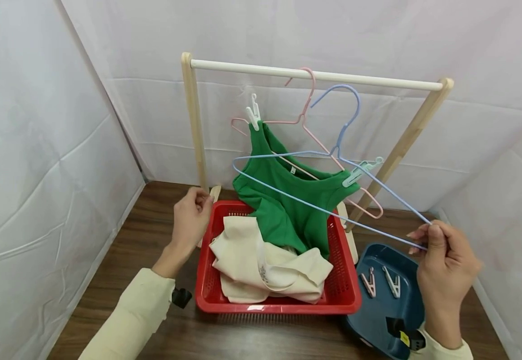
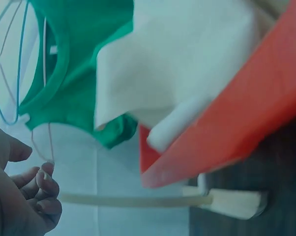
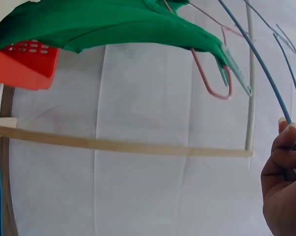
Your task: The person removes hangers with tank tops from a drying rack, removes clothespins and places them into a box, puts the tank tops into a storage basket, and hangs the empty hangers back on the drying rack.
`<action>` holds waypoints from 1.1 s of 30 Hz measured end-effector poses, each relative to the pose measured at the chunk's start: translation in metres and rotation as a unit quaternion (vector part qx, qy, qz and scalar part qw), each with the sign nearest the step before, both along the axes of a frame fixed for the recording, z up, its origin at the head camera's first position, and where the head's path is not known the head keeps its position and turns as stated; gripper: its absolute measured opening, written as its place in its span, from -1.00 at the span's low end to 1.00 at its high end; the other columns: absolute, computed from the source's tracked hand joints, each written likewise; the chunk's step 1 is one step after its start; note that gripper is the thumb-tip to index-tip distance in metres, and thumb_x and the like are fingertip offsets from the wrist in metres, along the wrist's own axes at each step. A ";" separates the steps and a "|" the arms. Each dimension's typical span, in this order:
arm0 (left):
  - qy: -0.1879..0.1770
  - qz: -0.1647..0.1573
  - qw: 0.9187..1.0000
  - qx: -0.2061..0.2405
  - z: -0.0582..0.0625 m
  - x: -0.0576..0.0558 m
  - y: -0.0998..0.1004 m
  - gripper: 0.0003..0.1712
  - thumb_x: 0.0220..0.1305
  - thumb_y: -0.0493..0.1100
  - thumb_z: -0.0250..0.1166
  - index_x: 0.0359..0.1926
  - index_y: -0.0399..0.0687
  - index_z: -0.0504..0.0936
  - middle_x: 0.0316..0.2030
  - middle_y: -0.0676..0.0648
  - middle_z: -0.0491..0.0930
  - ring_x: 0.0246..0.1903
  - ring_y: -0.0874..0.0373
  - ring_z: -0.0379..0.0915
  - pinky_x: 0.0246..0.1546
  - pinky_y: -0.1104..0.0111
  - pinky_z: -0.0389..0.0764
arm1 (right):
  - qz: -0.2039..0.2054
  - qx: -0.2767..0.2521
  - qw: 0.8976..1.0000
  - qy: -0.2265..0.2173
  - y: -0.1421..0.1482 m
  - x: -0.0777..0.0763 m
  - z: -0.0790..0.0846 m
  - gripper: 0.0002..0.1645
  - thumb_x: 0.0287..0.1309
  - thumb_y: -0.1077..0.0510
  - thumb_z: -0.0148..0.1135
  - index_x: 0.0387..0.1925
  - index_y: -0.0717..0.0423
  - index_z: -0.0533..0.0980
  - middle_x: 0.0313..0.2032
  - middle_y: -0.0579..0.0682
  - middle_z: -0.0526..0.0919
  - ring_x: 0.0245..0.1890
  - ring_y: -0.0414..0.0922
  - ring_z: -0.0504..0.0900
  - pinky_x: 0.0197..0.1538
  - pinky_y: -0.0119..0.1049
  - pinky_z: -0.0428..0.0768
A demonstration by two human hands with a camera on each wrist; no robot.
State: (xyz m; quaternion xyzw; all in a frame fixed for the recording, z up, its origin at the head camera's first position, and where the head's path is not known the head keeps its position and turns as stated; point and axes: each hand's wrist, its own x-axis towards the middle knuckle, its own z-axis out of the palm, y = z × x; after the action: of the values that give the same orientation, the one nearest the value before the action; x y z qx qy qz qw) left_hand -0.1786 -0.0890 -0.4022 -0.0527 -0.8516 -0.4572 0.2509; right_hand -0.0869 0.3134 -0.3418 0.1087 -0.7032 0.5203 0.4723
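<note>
My right hand (image 1: 450, 260) pinches a blue wire clothes hanger (image 1: 343, 134) by one end, its hook upward. In the head view the hanger overlaps a green sleeveless top (image 1: 267, 177). That top hangs from a pink hanger (image 1: 307, 105) on the rack, with a white clothespin (image 1: 253, 116) at one shoulder and a mint clothespin (image 1: 357, 175) at the other. Its lower part droops into a red basket (image 1: 279, 307), over folded cream cloth (image 1: 238, 250). Near the basket's left rim, my left hand (image 1: 190, 220) holds nothing, fingers loosely curled, also seen in the left wrist view.
A white rail (image 1: 378, 79) on wooden posts (image 1: 193, 115) spans the back. At right, a dark blue tray (image 1: 373, 315) holds a pink clothespin (image 1: 369, 282) and a white clothespin (image 1: 392, 283). White fabric walls surround the dark wood surface (image 1: 224, 335).
</note>
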 end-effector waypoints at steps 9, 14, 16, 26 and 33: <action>0.034 0.053 0.998 -0.031 0.023 -0.033 -0.014 -0.74 0.29 -0.25 0.24 -0.16 -0.43 0.47 -0.62 -0.17 0.41 -0.64 -0.01 0.32 -0.56 0.22 0.34 | -0.056 0.055 0.997 0.006 -0.016 -0.006 0.012 -0.85 0.26 0.47 0.07 -0.34 0.58 0.52 -0.49 0.12 0.62 -0.50 -0.31 0.59 -0.47 -0.63 0.47; 0.037 0.054 0.996 -0.059 0.031 -0.047 -0.018 -0.71 0.32 -0.22 0.22 -0.15 -0.43 0.46 -0.63 -0.16 0.38 -0.66 -0.04 0.32 -0.59 0.21 0.31 | -0.074 0.072 0.995 0.008 -0.025 -0.009 0.017 -0.85 0.25 0.45 0.09 -0.37 0.55 0.53 -0.49 0.13 0.61 -0.51 -0.34 0.57 -0.45 -0.65 0.46; 0.034 0.054 0.996 -0.065 0.034 -0.052 -0.019 -0.69 0.33 -0.19 0.22 -0.13 -0.43 0.46 -0.62 -0.17 0.38 -0.66 -0.04 0.32 -0.60 0.22 0.31 | -0.078 0.073 0.994 0.015 -0.030 -0.012 0.019 -0.84 0.25 0.45 0.11 -0.39 0.54 0.53 -0.51 0.15 0.60 -0.54 -0.35 0.55 -0.45 -0.65 0.46; -0.005 0.053 0.993 -0.101 0.045 -0.069 -0.018 -0.59 0.37 -0.09 0.18 -0.05 -0.44 0.44 -0.57 -0.26 0.49 -0.61 -0.10 0.46 -0.59 0.16 0.45 | -0.093 0.101 0.990 0.022 -0.053 -0.019 0.033 -0.88 0.21 0.47 0.13 -0.40 0.52 0.53 -0.55 0.29 0.55 -0.59 -0.42 0.46 -0.42 -0.67 0.43; 0.035 0.070 0.990 -0.118 0.046 -0.080 -0.017 -0.68 0.35 -0.15 0.20 -0.28 -0.42 0.47 -0.50 -0.36 0.54 -0.51 -0.25 0.53 -0.52 0.04 0.50 | -0.094 0.108 0.989 0.024 -0.063 -0.024 0.038 -0.91 0.20 0.45 0.15 -0.38 0.48 0.55 -0.52 0.24 0.59 -0.57 -0.40 0.47 -0.40 -0.65 0.44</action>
State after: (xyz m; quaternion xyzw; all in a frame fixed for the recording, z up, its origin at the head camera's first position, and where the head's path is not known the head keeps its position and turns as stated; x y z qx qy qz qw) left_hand -0.2585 -0.1056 -0.3565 -0.0380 -0.8918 -0.3327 0.3042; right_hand -0.1111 0.2505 -0.3034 0.1046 -0.7509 0.3919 0.5212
